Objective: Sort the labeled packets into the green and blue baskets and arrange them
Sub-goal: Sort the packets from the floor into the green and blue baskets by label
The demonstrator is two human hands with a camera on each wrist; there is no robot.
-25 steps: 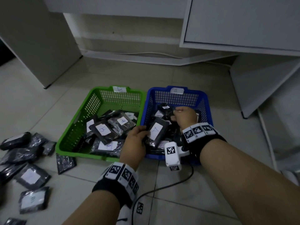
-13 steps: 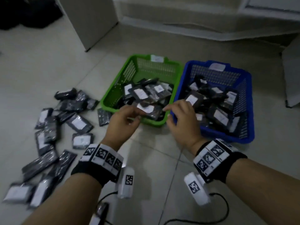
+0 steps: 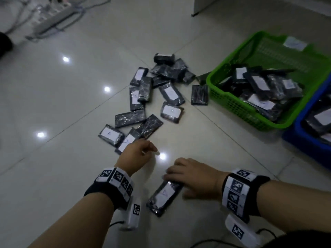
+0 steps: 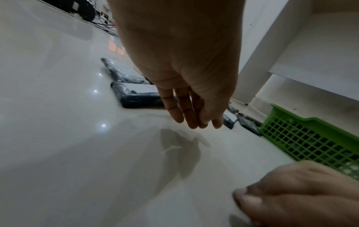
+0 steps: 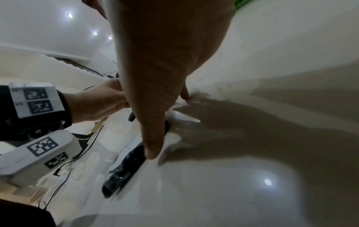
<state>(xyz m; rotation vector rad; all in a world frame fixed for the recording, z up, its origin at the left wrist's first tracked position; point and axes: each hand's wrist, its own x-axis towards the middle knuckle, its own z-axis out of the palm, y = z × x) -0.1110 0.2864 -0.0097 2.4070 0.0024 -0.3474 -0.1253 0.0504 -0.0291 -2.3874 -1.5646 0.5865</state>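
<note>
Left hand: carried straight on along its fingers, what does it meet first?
Probably bare floor tile under the fingertips of the left hand; the nearest labelled packet lies beside that line. Depth is unclear.

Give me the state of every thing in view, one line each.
left hand, open, holding nothing, above the floor.
right hand, grips the end of the single packet.
single packet, flat on the floor, label up.
loose packets, scattered on the floor, unsorted.
green basket, partly filled with packets.
blue basket, holds packets, mostly out of frame.
</note>
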